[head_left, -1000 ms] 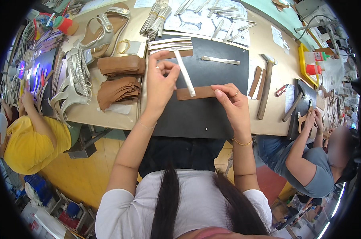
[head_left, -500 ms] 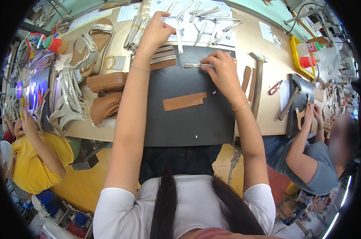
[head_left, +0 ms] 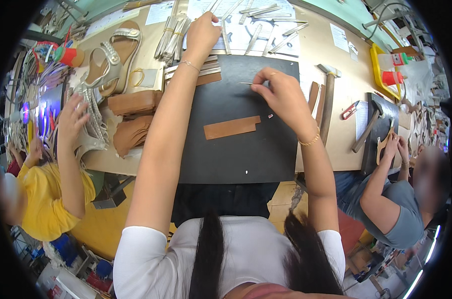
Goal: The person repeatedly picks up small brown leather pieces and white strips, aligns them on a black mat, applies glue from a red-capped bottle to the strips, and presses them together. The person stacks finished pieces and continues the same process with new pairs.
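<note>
My right hand [head_left: 284, 94] is closed in a pinch over the black work mat [head_left: 236, 159]. A thin silvery strip [head_left: 246, 83], seen nearly edge-on, sticks out to the left of its fingertips. At the far side my left hand [head_left: 203, 36] is over the printed white sheet [head_left: 241, 37], among several silvery strips [head_left: 254, 39]. Its fingers point away and are partly hidden, so whether they hold anything does not show. One strip [head_left: 226, 39] lies just right of that hand. A flat brown leather piece [head_left: 232, 128] with a notched right end lies mid-mat.
Left of the mat are stacked brown leather pieces [head_left: 134, 102], bundled strips [head_left: 172, 40] and sandals [head_left: 117, 60]. A hammer [head_left: 328, 99] and a yellow tray [head_left: 380, 65] are to the right. Co-workers sit on both sides; one's hand [head_left: 72, 117] is raised at left.
My left hand has moved farther away and slightly right, off the strip beside it. My right hand has turned, tilting its strip nearly edge-on. The left co-worker's hand has come up.
</note>
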Demonstrator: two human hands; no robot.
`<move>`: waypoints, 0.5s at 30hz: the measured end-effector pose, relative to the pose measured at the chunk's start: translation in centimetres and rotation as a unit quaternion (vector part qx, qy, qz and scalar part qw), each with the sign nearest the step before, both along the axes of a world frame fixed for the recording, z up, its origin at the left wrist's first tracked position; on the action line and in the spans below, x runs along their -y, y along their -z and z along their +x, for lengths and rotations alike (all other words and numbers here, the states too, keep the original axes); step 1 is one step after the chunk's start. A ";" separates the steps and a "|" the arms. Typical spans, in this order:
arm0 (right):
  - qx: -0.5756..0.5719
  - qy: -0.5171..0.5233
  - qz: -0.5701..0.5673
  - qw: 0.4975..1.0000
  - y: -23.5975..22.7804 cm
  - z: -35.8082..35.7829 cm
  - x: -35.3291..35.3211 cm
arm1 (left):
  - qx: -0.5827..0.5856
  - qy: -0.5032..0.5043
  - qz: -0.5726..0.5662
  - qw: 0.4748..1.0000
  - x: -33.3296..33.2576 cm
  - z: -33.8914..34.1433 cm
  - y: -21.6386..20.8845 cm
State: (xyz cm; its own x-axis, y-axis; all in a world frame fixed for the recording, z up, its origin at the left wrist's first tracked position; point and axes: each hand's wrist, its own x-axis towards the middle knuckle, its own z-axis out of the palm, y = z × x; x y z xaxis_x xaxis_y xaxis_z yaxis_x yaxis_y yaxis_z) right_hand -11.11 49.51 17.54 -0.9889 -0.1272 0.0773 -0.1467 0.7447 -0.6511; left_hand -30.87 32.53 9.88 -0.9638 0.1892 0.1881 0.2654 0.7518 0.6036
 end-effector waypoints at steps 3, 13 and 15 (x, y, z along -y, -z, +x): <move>0.090 0.038 -0.134 0.986 -1.7 1.7 0.0 | -0.081 -0.020 0.034 0.996 0.1 0.9 -0.8; 0.220 0.025 -0.559 0.800 -2.1 5.9 1.2 | -0.015 0.037 0.192 0.981 1.4 8.5 -6.3; 0.203 0.027 -0.532 0.822 -2.2 6.4 1.5 | 0.007 0.048 0.222 0.974 2.5 12.0 -6.8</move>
State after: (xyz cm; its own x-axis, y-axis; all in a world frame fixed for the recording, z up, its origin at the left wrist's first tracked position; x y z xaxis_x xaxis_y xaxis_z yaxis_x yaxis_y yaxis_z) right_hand -4.68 48.00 19.71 -0.9626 -0.1557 -0.2217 0.2581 -0.2788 -0.9250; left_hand -18.85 30.01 16.72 -0.9487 0.1804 0.2595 0.3111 0.3881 0.8675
